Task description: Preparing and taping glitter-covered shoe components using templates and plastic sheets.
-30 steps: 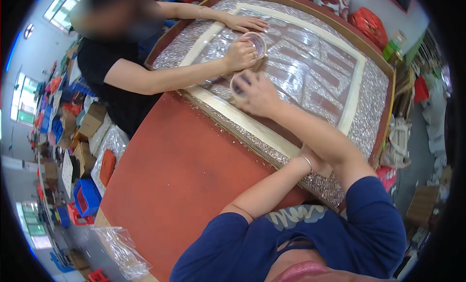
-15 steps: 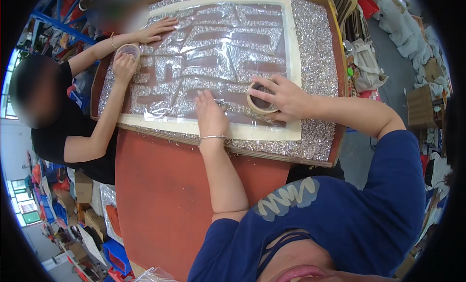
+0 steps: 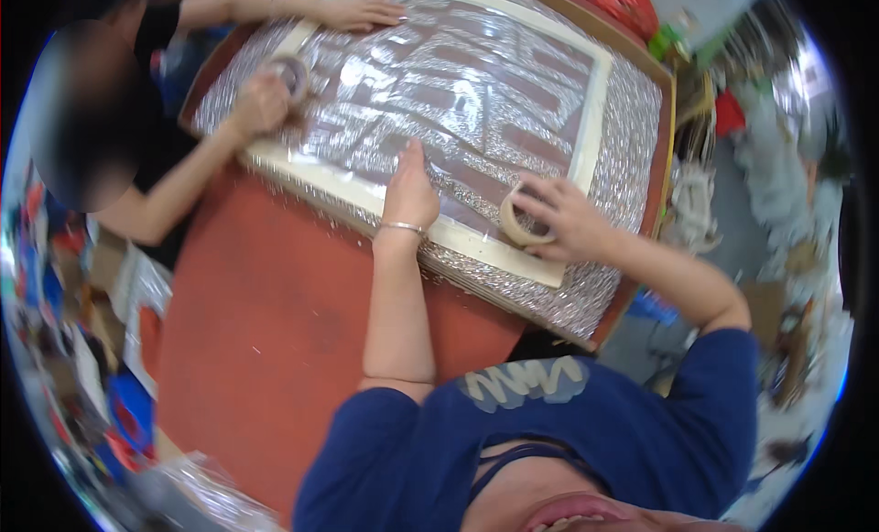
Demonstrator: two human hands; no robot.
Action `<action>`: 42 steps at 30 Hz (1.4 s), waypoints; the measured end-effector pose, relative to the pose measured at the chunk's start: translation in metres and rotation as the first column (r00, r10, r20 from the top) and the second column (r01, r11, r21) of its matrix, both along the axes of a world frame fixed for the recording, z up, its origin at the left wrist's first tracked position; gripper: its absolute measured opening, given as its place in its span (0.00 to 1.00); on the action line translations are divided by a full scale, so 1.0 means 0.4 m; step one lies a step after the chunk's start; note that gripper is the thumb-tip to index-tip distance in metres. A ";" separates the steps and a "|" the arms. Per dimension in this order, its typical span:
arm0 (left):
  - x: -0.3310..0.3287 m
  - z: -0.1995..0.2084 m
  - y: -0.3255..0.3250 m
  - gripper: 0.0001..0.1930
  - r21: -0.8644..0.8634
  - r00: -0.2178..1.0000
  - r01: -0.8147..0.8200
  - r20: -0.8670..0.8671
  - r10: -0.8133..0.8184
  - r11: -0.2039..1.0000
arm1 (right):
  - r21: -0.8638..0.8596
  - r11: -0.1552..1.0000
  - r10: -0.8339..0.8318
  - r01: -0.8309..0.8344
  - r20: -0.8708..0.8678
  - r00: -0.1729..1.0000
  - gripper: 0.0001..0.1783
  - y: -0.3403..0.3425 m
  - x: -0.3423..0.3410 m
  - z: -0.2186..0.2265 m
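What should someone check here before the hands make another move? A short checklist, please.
1. Right hand has a grip on its roll: ok, fingers hooked into the hole.
2. Left hand free of tools: ok, open at the near edge of the clear sheet.
3. Co-worker's near hand and far hand apart from the person's own: ok, both toward the sheet's left end.
4. Red table free of specks: not ok, a few pale ones show.
5. Sheet lying fully flat: cannot tell, glare and blur hide it.
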State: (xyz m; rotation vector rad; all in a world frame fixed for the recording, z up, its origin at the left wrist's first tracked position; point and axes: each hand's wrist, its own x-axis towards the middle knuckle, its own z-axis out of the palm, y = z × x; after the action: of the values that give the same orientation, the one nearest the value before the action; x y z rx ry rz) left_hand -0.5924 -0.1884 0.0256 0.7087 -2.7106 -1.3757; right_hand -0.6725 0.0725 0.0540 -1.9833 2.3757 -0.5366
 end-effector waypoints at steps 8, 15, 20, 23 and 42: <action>-0.009 -0.102 0.034 0.34 -0.098 0.989 -0.047 -0.141 0.033 0.994 | -0.210 0.958 -0.223 0.196 -0.113 0.968 0.42 -0.292 -0.148 -0.057; 0.011 -0.053 0.110 0.29 -0.339 0.994 0.105 0.018 -0.105 0.935 | -0.142 0.736 -0.677 0.662 -0.181 0.714 0.43 -0.087 -0.473 -0.077; -0.012 -0.035 0.109 0.28 -0.343 0.993 0.091 0.100 -0.060 0.935 | -0.011 0.989 -0.150 0.150 -0.113 0.982 0.41 -0.066 -0.021 -0.009; -0.018 -0.041 0.131 0.31 -0.396 0.990 0.089 0.135 -0.038 0.914 | -0.022 0.994 -0.108 0.107 -0.105 0.989 0.40 -0.080 0.032 -0.004; -0.046 -0.048 0.136 0.34 -0.090 0.992 -0.091 -0.093 0.082 0.992 | -0.091 0.992 -0.102 0.092 -0.108 0.989 0.42 -0.218 -0.056 -0.022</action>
State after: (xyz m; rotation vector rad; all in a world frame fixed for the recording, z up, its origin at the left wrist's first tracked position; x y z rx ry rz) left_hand -0.6107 -0.1339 0.0063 0.7298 -2.6223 -1.2216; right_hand -0.6947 -0.0149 0.0453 -1.9904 2.5695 -0.5524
